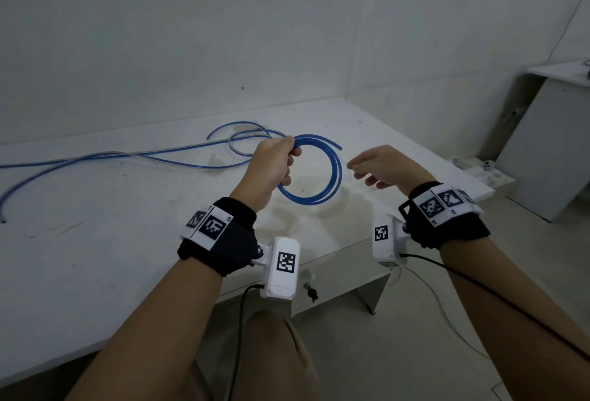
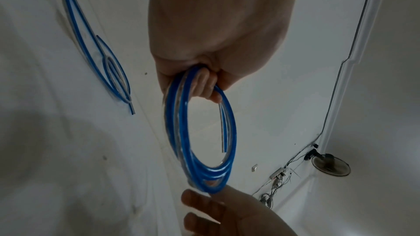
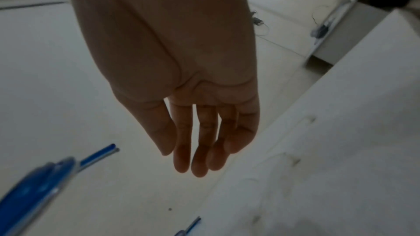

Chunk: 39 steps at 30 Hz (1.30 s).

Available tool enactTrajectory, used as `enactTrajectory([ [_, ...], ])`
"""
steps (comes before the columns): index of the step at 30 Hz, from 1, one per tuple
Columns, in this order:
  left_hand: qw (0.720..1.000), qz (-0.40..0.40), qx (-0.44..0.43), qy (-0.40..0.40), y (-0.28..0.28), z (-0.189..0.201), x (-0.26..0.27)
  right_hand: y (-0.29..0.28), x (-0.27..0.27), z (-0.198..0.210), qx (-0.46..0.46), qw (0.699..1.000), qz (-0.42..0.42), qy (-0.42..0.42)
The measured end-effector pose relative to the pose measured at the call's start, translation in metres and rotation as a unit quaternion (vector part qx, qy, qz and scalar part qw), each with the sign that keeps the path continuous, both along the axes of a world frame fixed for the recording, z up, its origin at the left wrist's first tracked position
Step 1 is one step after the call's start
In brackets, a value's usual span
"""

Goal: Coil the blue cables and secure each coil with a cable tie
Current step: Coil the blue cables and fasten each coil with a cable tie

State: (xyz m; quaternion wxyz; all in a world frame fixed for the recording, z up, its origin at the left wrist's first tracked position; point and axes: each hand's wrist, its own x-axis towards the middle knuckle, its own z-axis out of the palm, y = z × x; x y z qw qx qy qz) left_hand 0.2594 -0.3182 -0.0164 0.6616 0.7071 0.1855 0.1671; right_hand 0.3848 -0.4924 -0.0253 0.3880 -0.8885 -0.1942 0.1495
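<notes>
Above the white table (image 1: 95, 273), left hand (image 1: 274, 161) grips the blue cable coil (image 1: 332, 177) (several loops); right hand (image 1: 386, 166) hovers relaxed, holding nothing.

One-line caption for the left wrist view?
Left hand grips a blue cable coil; right hand open just beneath it.

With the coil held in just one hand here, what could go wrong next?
1. Only the left hand grips the blue coil; the right hand is open beside it, so the loops may spring apart.
2. The free cable end sticks out and could unwind.
3. No cable tie is visible.
</notes>
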Motion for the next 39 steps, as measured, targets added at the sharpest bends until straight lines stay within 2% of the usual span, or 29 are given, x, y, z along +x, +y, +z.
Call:
enactTrajectory([
  [4, 1.0, 0.006, 0.0, 0.011, -0.003, -0.002, 0.008, 0.01, 0.022, 0.0, -0.138, 0.989, 0.051, -0.026],
  [9, 1.0, 0.008, -0.007, 0.013, -0.002, -0.004, 0.015, 0.032, 0.029, 0.005, -0.275, 0.95, 0.128, -0.079],
  [12, 1.0, 0.012, -0.015, 0.011, 0.001, -0.003, 0.017, 0.042, 0.029, 0.004, -0.326, 0.928, 0.144, -0.111],
  [14, 1.0, 0.012, -0.015, 0.012, 0.002, -0.004, 0.018, 0.045, 0.03, 0.002, -0.318, 0.93, 0.14, -0.12],
  [18, 1.0, 0.01, -0.019, 0.013, 0.006, -0.005, 0.019, 0.043, 0.035, 0.0, -0.237, 0.949, 0.136, -0.156],
  [21, 0.999, 0.007, -0.027, 0.016, 0.009, -0.007, 0.018, 0.041, 0.036, 0.0, -0.102, 0.972, 0.108, -0.179],
  [24, 0.999, 0.008, -0.02, 0.024, 0.015, -0.006, 0.013, 0.051, 0.03, 0.002, 0.032, 0.982, 0.077, -0.169],
  [30, 0.999, 0.028, -0.009, 0.044, 0.042, -0.003, -0.007, 0.094, -0.006, 0.022, 0.249, 0.96, 0.083, -0.102],
  [34, 0.997, 0.062, -0.025, 0.043, 0.07, 0.002, -0.023, 0.126, -0.037, 0.036, 0.316, 0.938, 0.126, -0.072],
  [39, 0.993, 0.103, -0.04, 0.038, 0.109, 0.004, -0.042, 0.162, -0.069, 0.042, 0.355, 0.919, 0.161, -0.063],
])
